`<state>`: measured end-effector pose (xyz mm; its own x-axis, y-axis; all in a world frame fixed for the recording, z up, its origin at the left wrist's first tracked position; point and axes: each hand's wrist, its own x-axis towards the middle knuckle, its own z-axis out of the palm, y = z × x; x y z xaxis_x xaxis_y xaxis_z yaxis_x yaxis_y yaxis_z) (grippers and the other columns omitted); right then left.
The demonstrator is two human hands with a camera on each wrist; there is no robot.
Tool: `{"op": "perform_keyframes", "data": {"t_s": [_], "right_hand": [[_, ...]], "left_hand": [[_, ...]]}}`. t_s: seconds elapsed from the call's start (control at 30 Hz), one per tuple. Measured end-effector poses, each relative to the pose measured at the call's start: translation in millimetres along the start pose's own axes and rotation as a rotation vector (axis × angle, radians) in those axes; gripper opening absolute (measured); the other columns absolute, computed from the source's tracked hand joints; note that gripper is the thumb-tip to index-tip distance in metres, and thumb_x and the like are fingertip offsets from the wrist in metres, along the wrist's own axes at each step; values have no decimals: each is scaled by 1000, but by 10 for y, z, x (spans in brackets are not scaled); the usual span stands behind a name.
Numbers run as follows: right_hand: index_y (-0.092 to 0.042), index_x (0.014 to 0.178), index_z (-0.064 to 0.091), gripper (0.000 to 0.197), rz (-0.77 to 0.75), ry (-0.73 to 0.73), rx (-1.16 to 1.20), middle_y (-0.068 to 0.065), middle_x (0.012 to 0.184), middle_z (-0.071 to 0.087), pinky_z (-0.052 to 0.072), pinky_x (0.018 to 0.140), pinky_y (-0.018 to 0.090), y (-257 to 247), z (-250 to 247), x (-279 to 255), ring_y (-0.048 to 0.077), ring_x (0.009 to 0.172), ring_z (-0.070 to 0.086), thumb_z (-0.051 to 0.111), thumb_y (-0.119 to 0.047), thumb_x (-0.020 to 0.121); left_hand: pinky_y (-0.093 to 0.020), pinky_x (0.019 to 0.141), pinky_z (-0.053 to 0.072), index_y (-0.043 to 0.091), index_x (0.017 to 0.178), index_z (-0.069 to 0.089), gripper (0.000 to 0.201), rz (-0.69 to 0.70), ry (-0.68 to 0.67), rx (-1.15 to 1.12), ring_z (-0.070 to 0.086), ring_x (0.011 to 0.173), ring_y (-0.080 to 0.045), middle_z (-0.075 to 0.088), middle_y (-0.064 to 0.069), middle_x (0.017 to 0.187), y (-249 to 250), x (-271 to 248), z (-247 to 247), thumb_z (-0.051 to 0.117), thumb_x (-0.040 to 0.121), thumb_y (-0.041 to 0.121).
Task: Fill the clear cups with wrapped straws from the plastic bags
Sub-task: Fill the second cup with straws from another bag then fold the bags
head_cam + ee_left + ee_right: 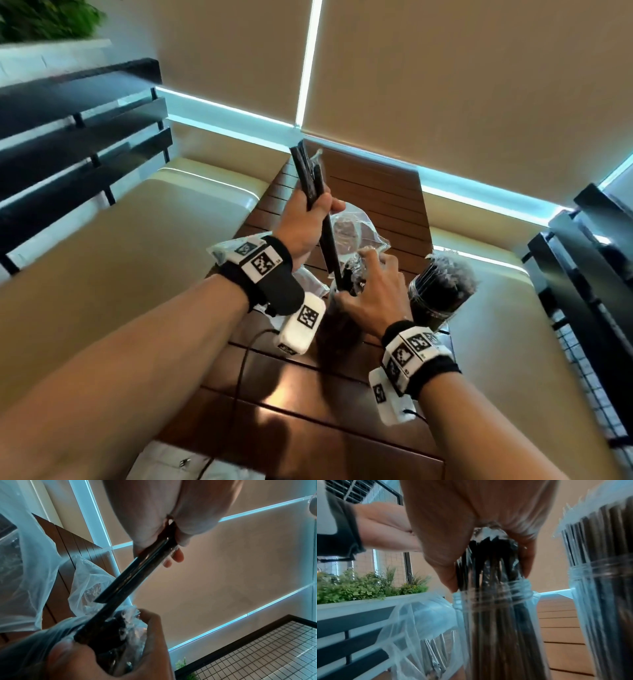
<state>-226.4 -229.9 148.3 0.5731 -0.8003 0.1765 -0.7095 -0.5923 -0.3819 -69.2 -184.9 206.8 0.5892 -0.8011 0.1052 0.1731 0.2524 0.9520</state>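
My left hand point(320, 209) grips a small bunch of black wrapped straws point(313, 181) and holds it up, tilted, with the lower ends at the mouth of a clear cup point(496, 615) in the middle of the table. The left wrist view shows the same bunch point(137, 574) slanting down from my left hand point(171, 545). My right hand point(363, 274) is curled round the tops of the straws point(489, 555) standing in that cup. A second clear cup point(433, 298), packed with straws, stands just to the right.
A crumpled clear plastic bag point(356, 229) lies behind the cups on the brown slatted table point(376, 185). Another bag point(419, 628) holding straws lies to the left. Beige bench seats flank the table. A planter with greenery point(359, 588) stands to the left.
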Motion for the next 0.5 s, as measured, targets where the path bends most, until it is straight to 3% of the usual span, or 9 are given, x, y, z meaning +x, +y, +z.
{"op": "perform_keyframes", "data": {"t_s": [0.13,0.23,0.3,0.4,0.5], "right_hand": [[-34,127,43,62,-34,67,28,4,124,49,53,83,36,102,43,3,28,101,61,75,-41,75],[-33,129,44,57,-42,100,18,5,127,53,50,83,35,112,49,10,26,105,61,73,-34,79],[-31,132,46,55,-58,121,13,4,129,54,49,83,36,122,62,1,26,107,60,70,-32,82],[-34,136,43,56,-79,102,108,2,133,50,48,93,38,216,84,-13,26,113,56,65,-34,85],[-36,140,37,65,-88,14,209,0,137,42,39,105,41,294,67,-14,23,122,44,59,-51,81]], "left_hand": [[-25,88,47,13,106,51,8,40,35,77,66,103,-19,70,-8,96,-51,22,45,45,101,10],[-26,92,47,4,115,55,18,31,-18,156,66,104,-11,70,-6,106,-84,1,87,46,100,9],[-25,92,47,6,117,53,19,56,-73,186,66,104,-9,70,-4,106,-93,-41,132,47,99,6],[-24,92,49,13,113,52,18,101,-106,201,67,103,-10,70,-5,105,-83,-71,154,49,98,3],[-22,89,47,9,118,51,21,113,-109,204,67,102,-10,71,-4,104,-78,-67,127,51,97,5]]}}
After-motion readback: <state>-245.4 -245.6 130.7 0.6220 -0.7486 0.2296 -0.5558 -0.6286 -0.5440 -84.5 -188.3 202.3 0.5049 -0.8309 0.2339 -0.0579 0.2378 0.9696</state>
